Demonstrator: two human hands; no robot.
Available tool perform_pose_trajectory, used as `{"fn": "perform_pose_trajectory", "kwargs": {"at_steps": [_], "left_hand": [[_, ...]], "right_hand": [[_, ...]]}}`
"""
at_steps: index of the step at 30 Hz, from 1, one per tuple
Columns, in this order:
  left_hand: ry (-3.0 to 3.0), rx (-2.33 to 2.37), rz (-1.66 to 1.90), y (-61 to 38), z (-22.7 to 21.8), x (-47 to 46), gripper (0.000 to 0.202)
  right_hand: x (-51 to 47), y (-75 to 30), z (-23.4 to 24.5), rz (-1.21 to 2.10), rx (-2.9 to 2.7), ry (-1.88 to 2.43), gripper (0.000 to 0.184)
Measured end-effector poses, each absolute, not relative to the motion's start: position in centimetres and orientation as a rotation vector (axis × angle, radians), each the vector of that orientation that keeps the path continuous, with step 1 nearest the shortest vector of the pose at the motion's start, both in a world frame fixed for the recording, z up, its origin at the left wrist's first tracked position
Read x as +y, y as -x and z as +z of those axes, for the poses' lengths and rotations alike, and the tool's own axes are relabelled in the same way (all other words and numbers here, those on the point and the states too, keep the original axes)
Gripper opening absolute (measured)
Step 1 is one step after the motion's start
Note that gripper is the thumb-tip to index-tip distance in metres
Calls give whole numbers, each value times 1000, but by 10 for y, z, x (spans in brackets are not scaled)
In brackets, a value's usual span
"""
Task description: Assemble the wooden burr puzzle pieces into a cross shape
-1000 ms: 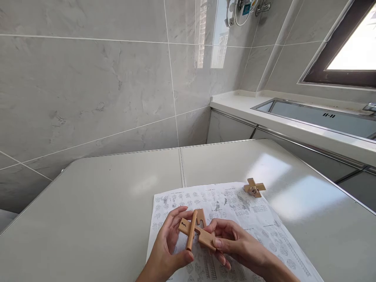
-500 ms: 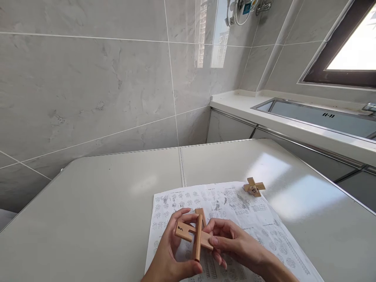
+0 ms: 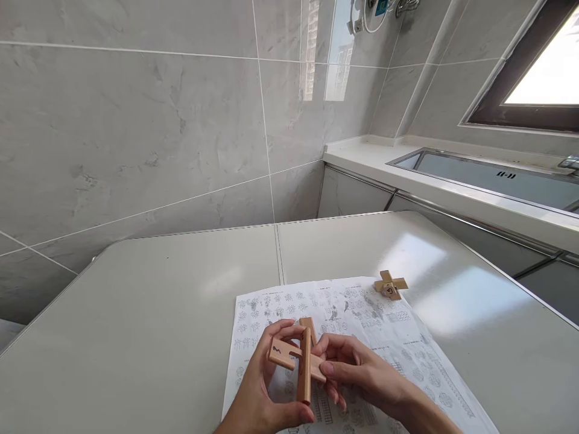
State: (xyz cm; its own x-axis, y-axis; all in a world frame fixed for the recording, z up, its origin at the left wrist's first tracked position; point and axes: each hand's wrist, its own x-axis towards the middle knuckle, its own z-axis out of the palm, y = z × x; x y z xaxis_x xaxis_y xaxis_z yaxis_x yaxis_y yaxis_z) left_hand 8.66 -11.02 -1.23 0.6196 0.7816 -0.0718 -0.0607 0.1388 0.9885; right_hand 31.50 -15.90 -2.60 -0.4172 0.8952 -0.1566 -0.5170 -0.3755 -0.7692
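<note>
Between my hands are flat wooden puzzle pieces above a printed sheet. My left hand [image 3: 266,380] curls round an upright slotted wooden piece [image 3: 304,367], thumb at its lower end and fingers behind its upper part. Through this piece runs a crosswise wooden piece [image 3: 283,353] with a dark mark and a notch on its left part. My right hand [image 3: 357,364] pinches the crosswise piece's right end between thumb and fingers. The fingers behind the pieces are partly hidden.
The printed sheet [image 3: 289,295] with small diagrams lies on the glossy white table [image 3: 158,325]. An assembled wooden cross [image 3: 389,286] sits at the sheet's far right corner. A counter with a sink [image 3: 474,175] runs along the right, and a tiled wall [image 3: 136,138] stands behind.
My hands and the wooden pieces hold almost the same pose. The upright piece has turned very slightly, and the whole view has shifted a little.
</note>
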Motion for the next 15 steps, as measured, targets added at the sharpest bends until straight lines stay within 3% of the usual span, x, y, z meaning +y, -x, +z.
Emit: {"fn": "perform_pose_trajectory", "kwargs": {"at_steps": [4, 15], "left_hand": [[-1325, 685, 663, -86, -9, -108, 108], [-1522, 654, 638, -97, 5, -110, 35]], "right_hand": [[-159, -317, -25, 1947, -779, 715, 29], [-159, -314, -27, 2054, -810, 655, 23]]}}
